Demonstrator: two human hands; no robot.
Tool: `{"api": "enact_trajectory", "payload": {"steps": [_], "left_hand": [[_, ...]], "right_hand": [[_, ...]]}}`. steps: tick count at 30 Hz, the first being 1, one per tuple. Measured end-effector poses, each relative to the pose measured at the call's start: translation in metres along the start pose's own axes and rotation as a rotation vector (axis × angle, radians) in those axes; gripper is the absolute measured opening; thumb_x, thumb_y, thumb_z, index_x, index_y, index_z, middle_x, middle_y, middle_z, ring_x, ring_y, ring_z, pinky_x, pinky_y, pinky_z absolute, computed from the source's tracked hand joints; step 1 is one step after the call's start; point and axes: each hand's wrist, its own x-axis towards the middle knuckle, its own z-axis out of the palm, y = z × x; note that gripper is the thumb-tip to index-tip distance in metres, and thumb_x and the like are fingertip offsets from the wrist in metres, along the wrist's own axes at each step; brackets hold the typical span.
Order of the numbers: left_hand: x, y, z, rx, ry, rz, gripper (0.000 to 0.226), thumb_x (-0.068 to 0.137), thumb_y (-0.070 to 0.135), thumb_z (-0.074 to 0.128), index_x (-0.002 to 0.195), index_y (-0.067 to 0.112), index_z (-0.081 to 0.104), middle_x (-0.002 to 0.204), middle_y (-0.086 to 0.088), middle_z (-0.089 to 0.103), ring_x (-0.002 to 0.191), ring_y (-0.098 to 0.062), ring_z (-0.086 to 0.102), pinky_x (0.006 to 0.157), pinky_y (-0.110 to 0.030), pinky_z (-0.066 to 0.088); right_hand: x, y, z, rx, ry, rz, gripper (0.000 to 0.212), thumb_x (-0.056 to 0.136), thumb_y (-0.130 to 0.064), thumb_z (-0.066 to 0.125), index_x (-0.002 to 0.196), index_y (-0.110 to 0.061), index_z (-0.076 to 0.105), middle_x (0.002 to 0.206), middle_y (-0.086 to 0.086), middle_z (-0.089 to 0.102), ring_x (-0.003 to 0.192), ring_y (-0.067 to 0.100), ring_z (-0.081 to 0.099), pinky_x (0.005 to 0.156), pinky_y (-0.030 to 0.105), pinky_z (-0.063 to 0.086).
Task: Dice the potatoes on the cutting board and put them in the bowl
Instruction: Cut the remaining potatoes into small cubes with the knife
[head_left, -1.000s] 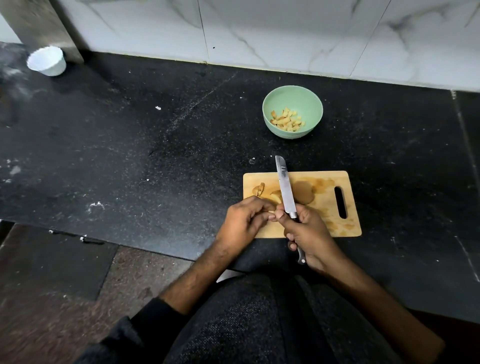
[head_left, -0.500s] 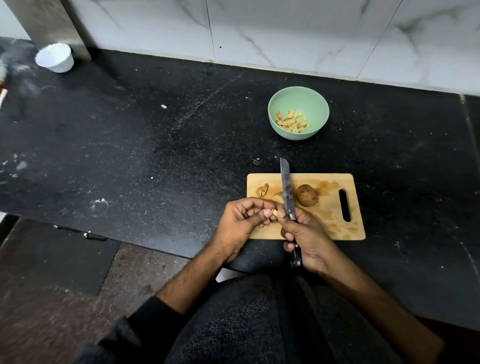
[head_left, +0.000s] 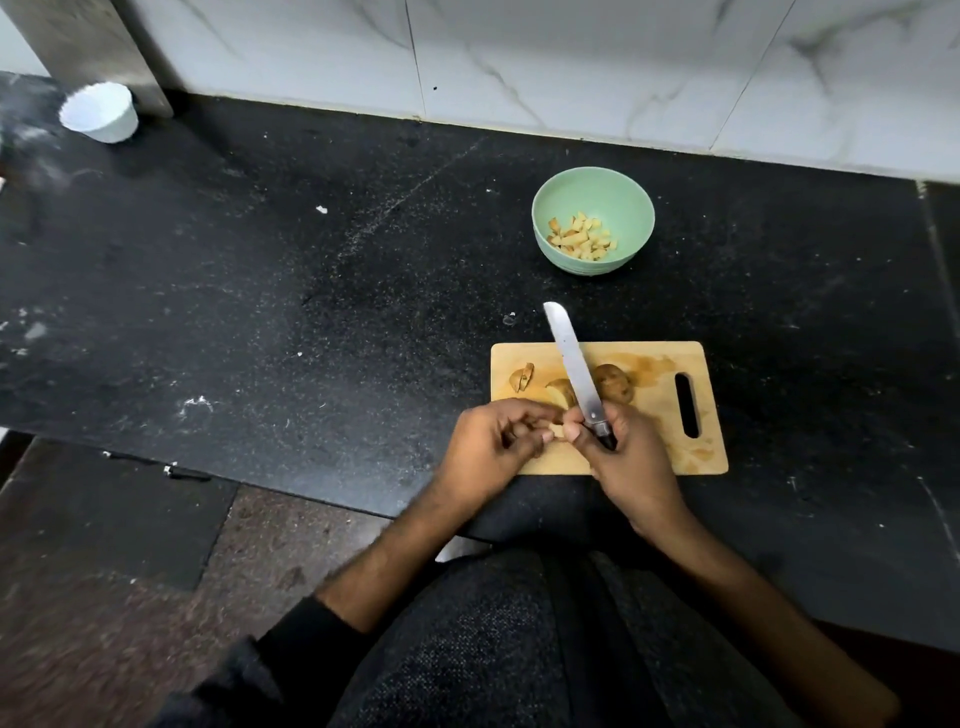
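Observation:
A wooden cutting board (head_left: 665, 457) lies on the black counter near its front edge. On it are a whole brown potato (head_left: 615, 383), a cut potato half (head_left: 560, 391) and a small peel scrap (head_left: 521, 377). My right hand (head_left: 631, 457) grips the knife (head_left: 574, 364) by its handle, blade pointing away over the board. My left hand (head_left: 491, 449) pinches a small potato piece (head_left: 557, 430) at its fingertips, right next to my right thumb. Beyond the board, the green bowl (head_left: 618, 195) holds several diced potato pieces (head_left: 582, 236).
A white cup (head_left: 98, 111) stands at the far left of the counter by a grey pillar. A white marble-tiled wall (head_left: 571, 62) runs along the back. Crumbs dot the counter (head_left: 260, 291). My lap is below the counter's front edge.
The camera has shifted slightly. My hands have stayed together over the board's near left edge, and the knife blade tilts a little more to the left.

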Motion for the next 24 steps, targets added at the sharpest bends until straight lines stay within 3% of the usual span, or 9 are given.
{"api": "enact_trajectory", "payload": {"steps": [2,6,12,15,17,20,24], "left_hand": [[-0.001,-0.004,0.005,0.288,-0.038,0.142,0.020,0.089,0.013,0.075,0.109,0.014,0.075,0.103,0.001,0.072,0.089,-0.008,0.067,0.084,-0.022,0.054],[-0.002,-0.004,0.020,0.561,-0.065,0.151,0.018,0.095,0.026,0.063,0.111,0.020,0.069,0.112,0.007,0.063,0.103,-0.015,0.063,0.083,-0.040,0.057],[0.000,0.017,0.030,0.663,-0.025,0.008,0.018,0.093,0.029,0.065,0.103,0.015,0.066,0.106,0.000,0.059,0.096,-0.021,0.060,0.076,-0.038,0.053],[0.001,0.020,0.033,0.662,0.009,-0.056,0.016,0.092,0.031,0.065,0.096,0.015,0.065,0.096,0.001,0.056,0.087,-0.021,0.058,0.073,-0.036,0.051],[0.000,0.022,0.034,0.666,0.022,-0.073,0.016,0.092,0.031,0.065,0.094,0.015,0.065,0.092,0.003,0.054,0.080,-0.019,0.055,0.071,-0.036,0.051],[0.001,0.027,0.036,0.686,0.013,-0.097,0.017,0.093,0.030,0.064,0.101,0.015,0.067,0.099,0.000,0.059,0.085,-0.020,0.059,0.075,-0.038,0.054],[0.002,0.037,0.038,0.751,-0.020,-0.117,0.020,0.094,0.026,0.061,0.109,0.013,0.064,0.106,-0.006,0.060,0.092,-0.029,0.063,0.077,-0.041,0.056]], "right_hand": [[0.001,0.007,-0.008,-0.279,-0.010,-0.108,0.010,0.090,-0.030,0.073,0.099,-0.027,0.069,0.090,-0.016,0.072,0.088,-0.001,0.065,0.078,0.027,0.052],[-0.005,0.009,-0.009,-0.471,0.000,-0.164,0.014,0.092,-0.037,0.068,0.104,-0.030,0.066,0.097,-0.017,0.070,0.093,0.007,0.065,0.077,0.037,0.055],[-0.030,0.002,-0.024,-0.689,-0.027,-0.225,0.017,0.101,-0.040,0.051,0.103,-0.023,0.051,0.105,-0.007,0.056,0.090,0.017,0.058,0.065,0.034,0.043],[-0.049,0.006,-0.031,-0.784,-0.200,-0.059,0.016,0.103,-0.044,0.041,0.104,-0.028,0.038,0.095,-0.004,0.064,0.087,0.024,0.064,0.065,0.037,0.044],[-0.060,0.010,-0.036,-0.809,-0.293,0.044,0.015,0.104,-0.044,0.038,0.110,-0.030,0.036,0.100,-0.002,0.068,0.091,0.026,0.066,0.070,0.040,0.050],[-0.070,0.009,-0.046,-0.853,-0.319,0.108,0.012,0.104,-0.044,0.037,0.107,-0.032,0.034,0.102,-0.002,0.067,0.093,0.027,0.066,0.071,0.039,0.048],[-0.077,-0.001,-0.047,-0.923,-0.316,0.114,0.025,0.103,-0.054,0.032,0.112,-0.030,0.037,0.101,-0.003,0.065,0.094,0.027,0.065,0.067,0.037,0.041]]}}
